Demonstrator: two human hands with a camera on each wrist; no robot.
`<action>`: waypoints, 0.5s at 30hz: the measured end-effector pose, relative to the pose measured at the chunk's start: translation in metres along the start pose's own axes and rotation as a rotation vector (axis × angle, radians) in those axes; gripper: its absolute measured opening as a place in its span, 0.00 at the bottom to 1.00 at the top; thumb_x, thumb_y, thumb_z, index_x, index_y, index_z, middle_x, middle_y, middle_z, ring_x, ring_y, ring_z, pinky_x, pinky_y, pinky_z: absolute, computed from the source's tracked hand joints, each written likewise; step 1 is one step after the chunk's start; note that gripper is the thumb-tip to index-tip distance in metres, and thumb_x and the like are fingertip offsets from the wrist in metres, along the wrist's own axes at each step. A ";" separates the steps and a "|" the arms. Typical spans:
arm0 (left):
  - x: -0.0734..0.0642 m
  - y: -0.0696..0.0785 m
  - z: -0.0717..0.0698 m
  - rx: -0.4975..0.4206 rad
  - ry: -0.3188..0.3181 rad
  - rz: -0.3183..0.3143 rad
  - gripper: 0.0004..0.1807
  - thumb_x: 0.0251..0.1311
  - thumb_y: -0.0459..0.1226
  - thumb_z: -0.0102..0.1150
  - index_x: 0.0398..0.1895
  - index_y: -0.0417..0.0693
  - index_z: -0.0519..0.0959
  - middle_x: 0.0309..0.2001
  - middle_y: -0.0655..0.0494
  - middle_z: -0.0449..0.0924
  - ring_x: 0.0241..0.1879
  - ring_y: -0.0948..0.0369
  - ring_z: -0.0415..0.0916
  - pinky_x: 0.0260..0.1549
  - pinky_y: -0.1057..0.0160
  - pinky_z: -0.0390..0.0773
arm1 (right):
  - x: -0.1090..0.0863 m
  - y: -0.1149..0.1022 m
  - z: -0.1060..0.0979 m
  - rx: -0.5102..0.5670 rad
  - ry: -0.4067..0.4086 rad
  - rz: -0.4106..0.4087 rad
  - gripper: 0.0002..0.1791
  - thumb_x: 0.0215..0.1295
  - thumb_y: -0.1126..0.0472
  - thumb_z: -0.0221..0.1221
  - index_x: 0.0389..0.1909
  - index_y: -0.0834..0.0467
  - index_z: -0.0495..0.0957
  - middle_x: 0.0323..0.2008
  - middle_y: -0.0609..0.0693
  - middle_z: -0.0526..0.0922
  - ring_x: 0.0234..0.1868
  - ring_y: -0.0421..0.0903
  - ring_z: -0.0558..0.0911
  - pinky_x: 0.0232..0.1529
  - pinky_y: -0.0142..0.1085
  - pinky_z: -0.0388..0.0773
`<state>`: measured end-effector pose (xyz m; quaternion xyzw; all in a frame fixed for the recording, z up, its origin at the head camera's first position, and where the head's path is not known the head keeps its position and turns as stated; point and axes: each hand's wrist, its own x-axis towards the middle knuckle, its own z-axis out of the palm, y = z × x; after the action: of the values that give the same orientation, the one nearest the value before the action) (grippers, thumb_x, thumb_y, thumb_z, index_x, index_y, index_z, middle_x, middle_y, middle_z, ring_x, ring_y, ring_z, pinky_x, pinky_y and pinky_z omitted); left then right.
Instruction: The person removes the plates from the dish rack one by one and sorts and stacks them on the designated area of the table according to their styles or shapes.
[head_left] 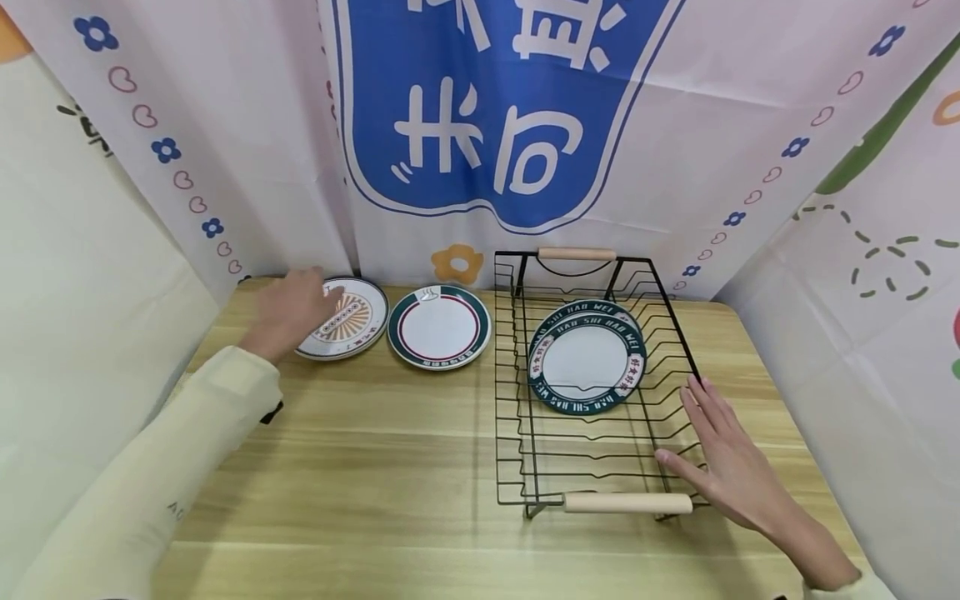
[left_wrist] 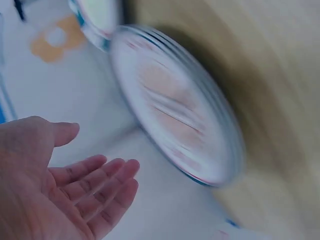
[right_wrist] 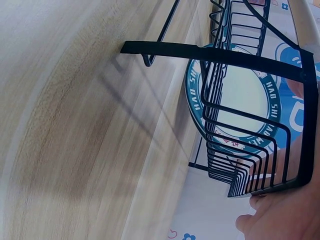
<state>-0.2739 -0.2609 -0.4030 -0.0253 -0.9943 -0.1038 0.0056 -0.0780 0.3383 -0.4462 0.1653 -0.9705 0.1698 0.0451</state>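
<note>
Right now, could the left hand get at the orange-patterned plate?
Likely yes: the left hand is close to the orange-patterned plate, which tops its stack, and nothing visible lies between.

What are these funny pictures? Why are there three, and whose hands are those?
There's no robot here, just a person with two bare hands. Let's call them the left grip and right grip.

The big picture comes from a camera on the person's head, looking down. The tilted ones come from cameras on the left and right wrists.

On the wooden table sit a stack of plates with an orange pattern, a green-rimmed plate and a wire rack with two plates in it.

The left grip is open by the stack, holding nothing. The right grip, fingers mostly straight, is at the rack's right side.
</note>
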 end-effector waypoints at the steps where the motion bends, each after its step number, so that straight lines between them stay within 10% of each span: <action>1: 0.000 0.012 -0.003 -0.001 0.016 0.029 0.27 0.79 0.50 0.50 0.54 0.31 0.78 0.44 0.29 0.83 0.40 0.35 0.83 0.32 0.38 0.81 | 0.000 0.000 0.000 0.001 0.000 0.000 0.54 0.71 0.41 0.64 0.83 0.68 0.50 0.85 0.61 0.44 0.86 0.53 0.37 0.83 0.41 0.32; 7: -0.005 0.088 -0.014 -0.041 0.090 0.218 0.25 0.76 0.49 0.59 0.61 0.36 0.80 0.51 0.35 0.86 0.45 0.38 0.86 0.36 0.41 0.85 | 0.000 0.000 0.000 -0.004 0.006 -0.005 0.54 0.71 0.42 0.64 0.82 0.68 0.51 0.85 0.63 0.46 0.86 0.53 0.37 0.82 0.38 0.31; 15: -0.019 0.170 -0.024 -0.055 0.006 0.399 0.26 0.75 0.54 0.61 0.64 0.46 0.81 0.53 0.47 0.88 0.44 0.44 0.86 0.36 0.45 0.86 | 0.000 0.000 0.000 -0.006 0.001 -0.002 0.54 0.71 0.41 0.64 0.83 0.68 0.50 0.85 0.62 0.44 0.86 0.53 0.37 0.82 0.38 0.30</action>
<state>-0.2463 -0.1008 -0.3448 -0.2218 -0.9663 -0.1279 0.0281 -0.0783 0.3380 -0.4458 0.1659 -0.9708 0.1670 0.0464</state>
